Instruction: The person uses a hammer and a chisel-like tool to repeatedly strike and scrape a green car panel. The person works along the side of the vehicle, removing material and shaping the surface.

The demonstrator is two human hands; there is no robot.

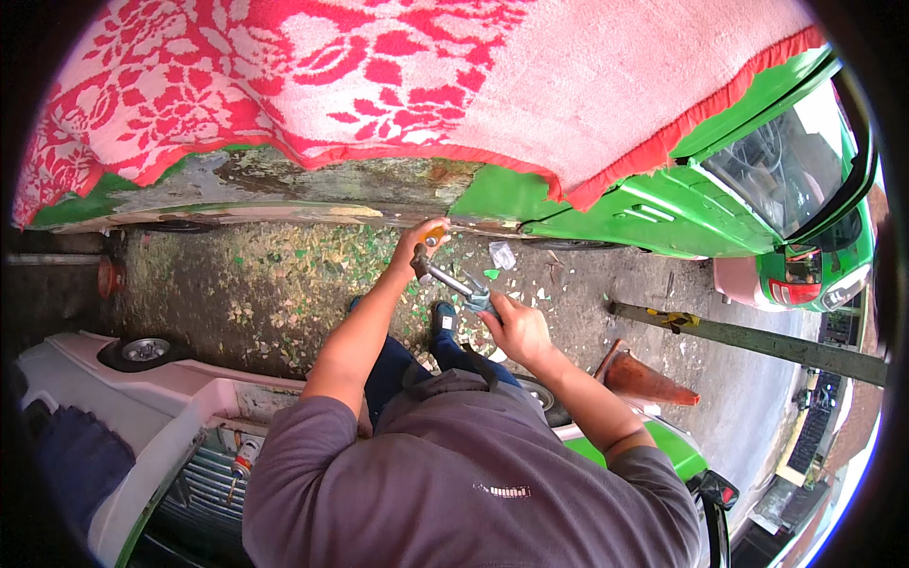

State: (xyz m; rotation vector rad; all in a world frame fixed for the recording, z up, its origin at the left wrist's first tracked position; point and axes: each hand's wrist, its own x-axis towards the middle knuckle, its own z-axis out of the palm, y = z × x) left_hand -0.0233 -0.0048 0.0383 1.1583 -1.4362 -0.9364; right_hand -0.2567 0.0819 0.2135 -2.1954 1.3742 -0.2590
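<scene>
One hammer [450, 278] lies at the centre of the view, its shaft sloping from the head at ten o'clock to a blue-grey grip at four. The right hand [519, 329] is closed around that grip, covering its end; the undersides of the curled fingers are hidden. The left hand [414, 248], just beyond the hammer's head, is closed around an orange-handled tool [435, 234]; the tool's working end cannot be made out, nor whether hammer and tool touch. Both elbows are bent: the left forearm [360, 336] reaches up from between seven and eight o'clock, the right forearm [592, 402] inward from between four and five.

Near the left hand, toward eleven o'clock, runs a scraped body panel [360, 185] of a green car [625, 204]; a pink-and-white floral towel [606, 76], cut off at twelve, hides its upper part. Below are paint flakes [284, 260] and one dark shoe [443, 319]; the other is mostly masked by the left forearm. An orange traffic cone [649, 377] lies on its side at four o'clock. At eight, a pale pink car [194, 383] is partly obscured by the wearer's torso.
</scene>
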